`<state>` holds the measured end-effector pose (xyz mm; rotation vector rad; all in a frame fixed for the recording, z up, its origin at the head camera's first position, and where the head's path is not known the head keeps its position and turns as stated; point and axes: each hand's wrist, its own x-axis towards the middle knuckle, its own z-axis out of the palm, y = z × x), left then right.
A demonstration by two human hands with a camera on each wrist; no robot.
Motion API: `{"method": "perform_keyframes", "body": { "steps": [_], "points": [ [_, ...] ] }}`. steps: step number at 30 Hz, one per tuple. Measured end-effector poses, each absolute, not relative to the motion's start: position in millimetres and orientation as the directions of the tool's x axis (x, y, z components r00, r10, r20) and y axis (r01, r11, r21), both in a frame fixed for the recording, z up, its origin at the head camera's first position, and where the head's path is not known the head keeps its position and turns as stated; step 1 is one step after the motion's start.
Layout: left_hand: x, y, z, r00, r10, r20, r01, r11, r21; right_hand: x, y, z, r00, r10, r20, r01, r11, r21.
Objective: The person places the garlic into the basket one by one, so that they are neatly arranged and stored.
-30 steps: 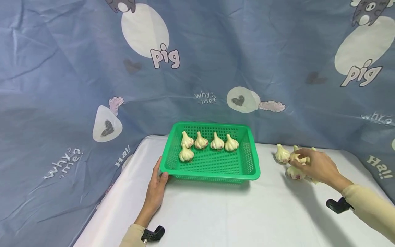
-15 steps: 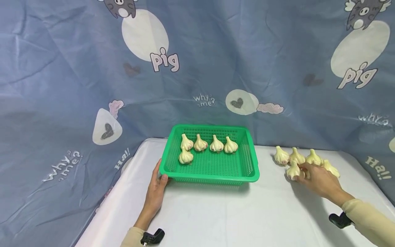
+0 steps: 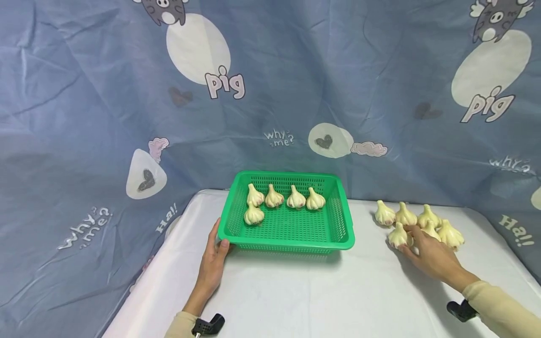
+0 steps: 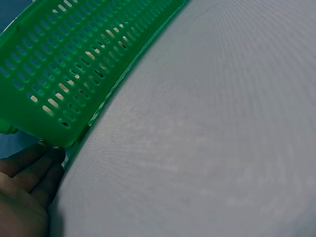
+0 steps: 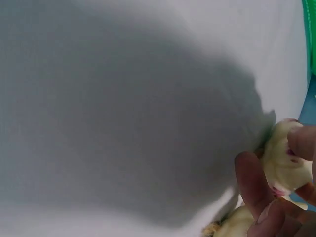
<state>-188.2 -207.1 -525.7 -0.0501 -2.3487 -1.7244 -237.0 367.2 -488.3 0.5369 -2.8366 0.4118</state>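
Note:
A green plastic basket with slotted walls holds several garlic bulbs along its back and left side. At its front left corner my left hand grips the basket, thumb on the front and fingers along the left side; in the left wrist view, fingertips touch the basket corner. On the right, my right hand pinches a garlic bulb between thumb and fingers, low at the table. That garlic bulb appears in the right wrist view, partly covered by the fingers.
More garlic bulbs sit in a cluster behind and beside the right hand. A white cloth covers the table, and a blue printed curtain hangs behind it. Black wrist cameras are worn on both wrists.
My right hand has come down from above the garlic cluster, taken hold of the front left bulb and shifted it slightly left. The left hand and basket stay in place.

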Motion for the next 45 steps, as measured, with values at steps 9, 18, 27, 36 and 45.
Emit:
{"method": "perform_keyframes", "body": {
  "steps": [9, 18, 27, 36, 45],
  "points": [
    [-187, -207, -524, -0.974, -0.110, 0.198, 0.157, 0.303, 0.940, -233, 364, -496, -0.911, -0.314, 0.266, -0.376, 0.898, -0.228],
    [-189, -207, -523, -0.971, -0.112, 0.211, 0.165, 0.323, 0.932, -231, 364, -497, -0.909, -0.281, 0.309, -0.354, 0.910, -0.216],
    [-187, -206, -521, -0.972, -0.115, 0.205, 0.159, 0.325, 0.932, -226, 366, -500, -0.897, -0.273, 0.347, -0.362, 0.905, -0.224],
    [-184, -205, -523, -0.972, -0.119, 0.203, 0.155, 0.325, 0.933, -227, 367, -483, -0.927, -0.214, 0.310, -0.317, 0.886, -0.338],
    [-185, -205, -524, -0.973, -0.125, 0.195, 0.146, 0.324, 0.935, -244, 362, -449, -0.915, -0.208, 0.345, -0.356, 0.818, -0.453]
  ]
}}
